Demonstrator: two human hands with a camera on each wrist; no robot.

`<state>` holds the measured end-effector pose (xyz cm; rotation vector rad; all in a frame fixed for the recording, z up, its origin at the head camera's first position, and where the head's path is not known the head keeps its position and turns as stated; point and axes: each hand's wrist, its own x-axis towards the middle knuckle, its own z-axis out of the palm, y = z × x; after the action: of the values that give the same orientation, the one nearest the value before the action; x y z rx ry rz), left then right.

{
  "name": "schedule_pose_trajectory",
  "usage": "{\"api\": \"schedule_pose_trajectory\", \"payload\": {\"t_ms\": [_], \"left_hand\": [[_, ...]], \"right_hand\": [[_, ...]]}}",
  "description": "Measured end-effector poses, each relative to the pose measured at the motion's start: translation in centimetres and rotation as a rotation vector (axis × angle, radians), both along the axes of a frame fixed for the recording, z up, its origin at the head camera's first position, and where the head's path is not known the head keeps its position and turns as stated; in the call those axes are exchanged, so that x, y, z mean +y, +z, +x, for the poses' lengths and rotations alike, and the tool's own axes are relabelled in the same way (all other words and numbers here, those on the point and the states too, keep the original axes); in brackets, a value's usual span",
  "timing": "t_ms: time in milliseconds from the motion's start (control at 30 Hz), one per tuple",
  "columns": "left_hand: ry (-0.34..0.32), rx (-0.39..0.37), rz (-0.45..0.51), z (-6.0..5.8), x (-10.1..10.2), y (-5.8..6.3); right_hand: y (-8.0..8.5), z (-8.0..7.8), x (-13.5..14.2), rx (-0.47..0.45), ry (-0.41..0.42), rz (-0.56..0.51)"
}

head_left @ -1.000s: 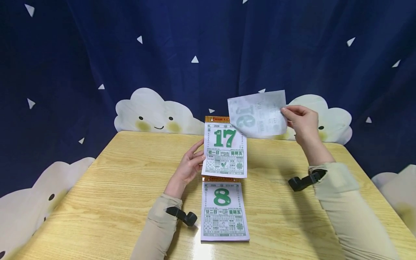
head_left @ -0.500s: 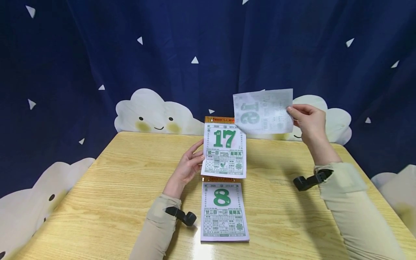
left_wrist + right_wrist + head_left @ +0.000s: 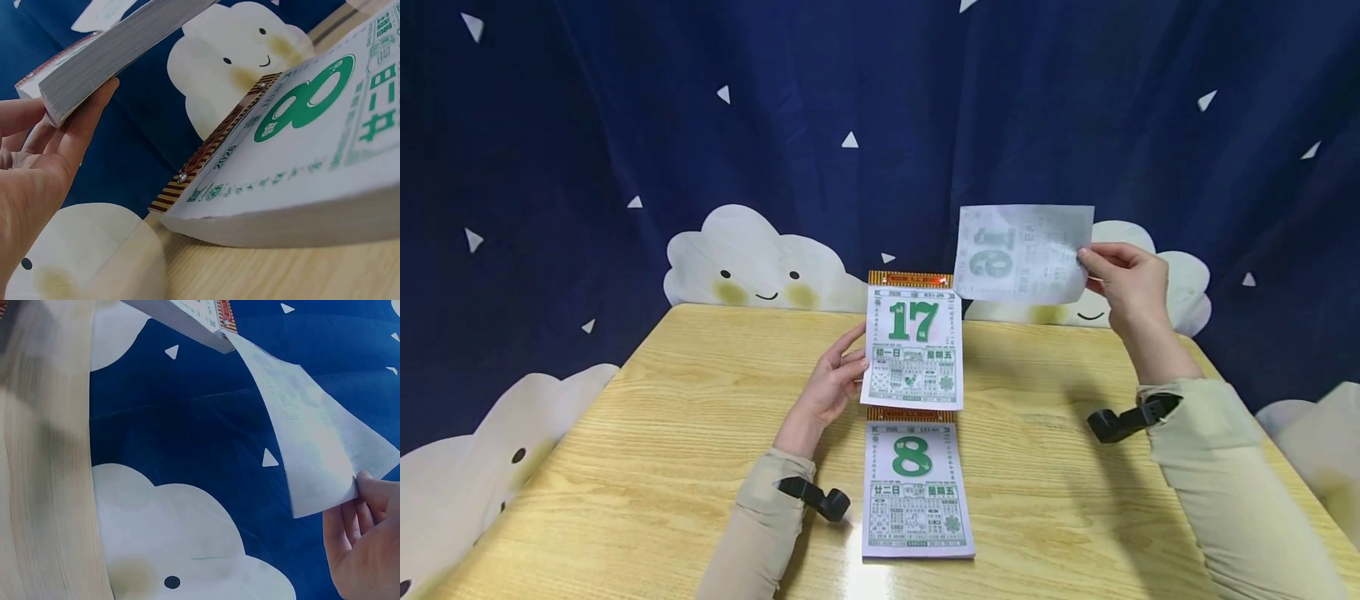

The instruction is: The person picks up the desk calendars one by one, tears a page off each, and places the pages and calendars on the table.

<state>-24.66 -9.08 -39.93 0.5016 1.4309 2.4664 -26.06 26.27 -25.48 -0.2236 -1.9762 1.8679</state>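
Observation:
My left hand (image 3: 831, 383) grips the left edge of a tear-off calendar (image 3: 912, 346) whose top page shows a green 17. In the left wrist view, fingers lie behind that thick pad (image 3: 119, 56), which is raised off the table. Thumb and fingers of my right hand (image 3: 1131, 283) pinch a thin calendar page (image 3: 1024, 254), turned sideways, its 16 showing through reversed. One corner of the page (image 3: 312, 431) meets the pad's top right corner in the right wrist view; whether it is still attached there I cannot tell. Below lies a second tear-off calendar (image 3: 917, 492) showing 8.
Both calendars are over a light wooden table (image 3: 700, 417). A dark blue curtain (image 3: 790, 100) with white triangles and smiling clouds hangs behind the table's back edge. Each wrist wears a black camera, one being the right-hand camera (image 3: 1131, 419).
My right hand has moved right, drawing the page off the 17 calendar's face, so its header strip now shows in full. The held calendar has shifted slightly left.

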Motion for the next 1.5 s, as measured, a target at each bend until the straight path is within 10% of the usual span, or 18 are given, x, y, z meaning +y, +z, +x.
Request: {"api": "schedule_pose_trajectory", "payload": {"t_ms": [1500], "left_hand": [[0.042,-0.041,0.02,-0.4,-1.2,-0.2]], "right_hand": [[-1.0,1.0,2.9,-0.002,-0.063,-0.057]]}}
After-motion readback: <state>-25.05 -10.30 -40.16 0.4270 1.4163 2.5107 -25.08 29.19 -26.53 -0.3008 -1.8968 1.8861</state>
